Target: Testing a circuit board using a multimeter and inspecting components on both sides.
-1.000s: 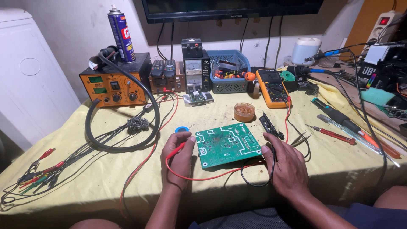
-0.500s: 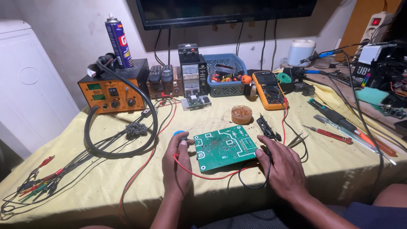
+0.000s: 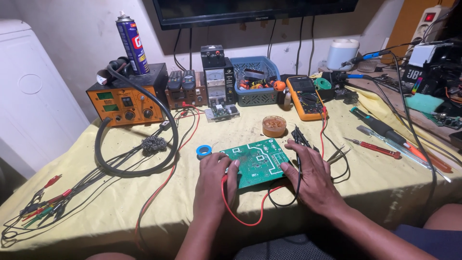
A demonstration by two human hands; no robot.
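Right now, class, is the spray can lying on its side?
No: the spray can stands upright on the orange station.

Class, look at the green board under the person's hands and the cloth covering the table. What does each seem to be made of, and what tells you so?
Green board: looks like rigid laminate with a glossy green coat; flat, with pale printed lines. Cloth: probably matt yellow woven fabric; it wrinkles and drapes at the table edge.

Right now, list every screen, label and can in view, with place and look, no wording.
Spray can: on orange station, blue cylinder, red label.
Orange station: back left, green displays.
Multimeter: back centre, orange, grey screen.
Monitor: on wall, black, dark.
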